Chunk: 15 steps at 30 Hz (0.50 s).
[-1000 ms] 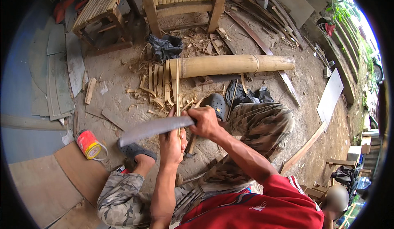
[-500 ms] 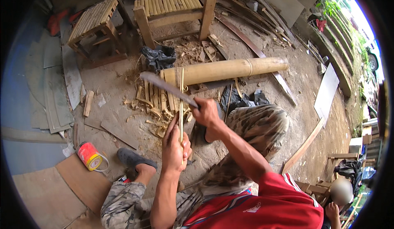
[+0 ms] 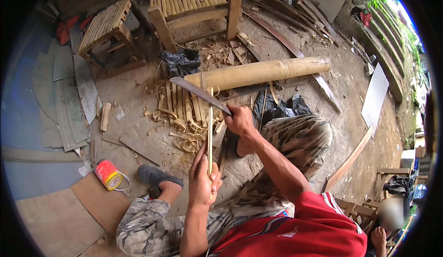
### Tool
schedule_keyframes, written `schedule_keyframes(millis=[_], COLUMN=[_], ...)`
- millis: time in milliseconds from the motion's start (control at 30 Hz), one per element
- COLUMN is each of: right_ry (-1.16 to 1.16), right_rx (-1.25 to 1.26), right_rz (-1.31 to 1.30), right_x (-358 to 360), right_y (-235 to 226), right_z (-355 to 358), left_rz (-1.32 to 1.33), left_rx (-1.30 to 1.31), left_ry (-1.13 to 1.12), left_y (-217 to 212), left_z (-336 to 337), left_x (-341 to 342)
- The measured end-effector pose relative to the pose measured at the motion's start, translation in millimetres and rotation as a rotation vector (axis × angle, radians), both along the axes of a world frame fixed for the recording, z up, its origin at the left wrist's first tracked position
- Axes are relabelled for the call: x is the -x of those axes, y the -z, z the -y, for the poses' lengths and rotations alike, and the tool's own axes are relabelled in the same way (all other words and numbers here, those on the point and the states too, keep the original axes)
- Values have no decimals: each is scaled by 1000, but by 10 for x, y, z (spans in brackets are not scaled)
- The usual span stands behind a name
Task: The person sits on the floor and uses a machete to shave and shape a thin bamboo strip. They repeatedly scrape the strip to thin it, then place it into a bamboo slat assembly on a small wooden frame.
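Observation:
My left hand (image 3: 203,183) is closed round the lower part of a thin, pale bamboo strip (image 3: 210,141), which points away from me. In my right hand (image 3: 241,120) is the handle of a long, dark-bladed machete (image 3: 196,91). Its blade lies across the strip close to the far end, its tip reaching out to the left. Whether the edge bites into the strip cannot be made out. Just beyond the blade rests a thick bamboo pole (image 3: 244,75) on its side. Curled bamboo shavings (image 3: 184,141) and several split bamboo pieces (image 3: 184,102) lie below the pole's left end.
Two bamboo-topped stools (image 3: 196,3) stand at the back. Black plastic bags (image 3: 182,63) lie near the pole. A red and yellow bucket (image 3: 110,175) is on the left, by my shoe (image 3: 157,177). Scrap boards (image 3: 295,15) pile up at the back right. Another person (image 3: 379,239) is at the lower right.
The machete blade has shifted along the bamboo strip toward its far end. My left hand and the strip have come slightly nearer to me. The view has also shifted a little.

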State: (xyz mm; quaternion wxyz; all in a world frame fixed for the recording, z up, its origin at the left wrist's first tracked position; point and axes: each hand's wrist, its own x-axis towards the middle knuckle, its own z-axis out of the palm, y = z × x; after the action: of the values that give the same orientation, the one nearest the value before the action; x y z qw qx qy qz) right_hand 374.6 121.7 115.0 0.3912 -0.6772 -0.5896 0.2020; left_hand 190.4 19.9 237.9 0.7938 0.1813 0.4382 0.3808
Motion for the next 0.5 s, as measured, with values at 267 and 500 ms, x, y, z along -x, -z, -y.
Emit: schedule_keyframes(millis=[267, 500], right_ry=[15, -50], right_rx=[66, 49], right_rz=[95, 102], right_x=[-119, -109], right_y=[173, 264], right_z=[28, 136], left_rz=[12, 139], left_rx=[54, 115], left_ry=[1, -26], left_y=[63, 88], left_z=[87, 156], left_x=[52, 111])
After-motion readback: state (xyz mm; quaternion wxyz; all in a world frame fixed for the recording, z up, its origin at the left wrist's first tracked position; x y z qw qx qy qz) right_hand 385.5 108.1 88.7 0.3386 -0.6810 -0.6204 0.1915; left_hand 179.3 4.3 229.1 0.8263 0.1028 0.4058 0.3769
